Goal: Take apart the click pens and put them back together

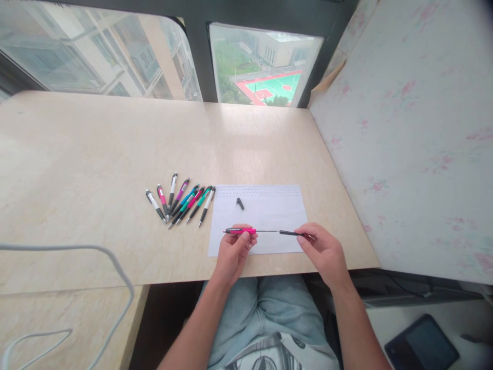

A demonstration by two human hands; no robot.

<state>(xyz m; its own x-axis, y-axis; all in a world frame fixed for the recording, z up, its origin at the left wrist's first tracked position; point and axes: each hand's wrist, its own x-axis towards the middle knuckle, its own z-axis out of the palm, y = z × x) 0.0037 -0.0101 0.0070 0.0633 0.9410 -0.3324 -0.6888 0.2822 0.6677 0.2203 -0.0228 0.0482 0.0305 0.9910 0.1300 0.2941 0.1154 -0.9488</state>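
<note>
The left hand point(238, 249) pinches a pink pen barrel point(242, 231) above the paper point(269, 209); the right hand point(325, 253), at the paper's near right, pinches a black grip point(287, 233). A thin refill point(267, 231) spans between them. A black clip point(240, 204) lies on the paper, pens point(185, 205) left of it.

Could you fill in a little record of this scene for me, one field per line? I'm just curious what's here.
Left hand: grip closed on a pink-and-black pen barrel
Right hand: grip pinching one end of a black tube
Between hands: thin rod, spanning barrel to tube
Paper: white sheet, writing along its far edge
On paper: small black piece, apart from both hands
Left of paper: loose group of assorted pens
Surface: pale table
</note>
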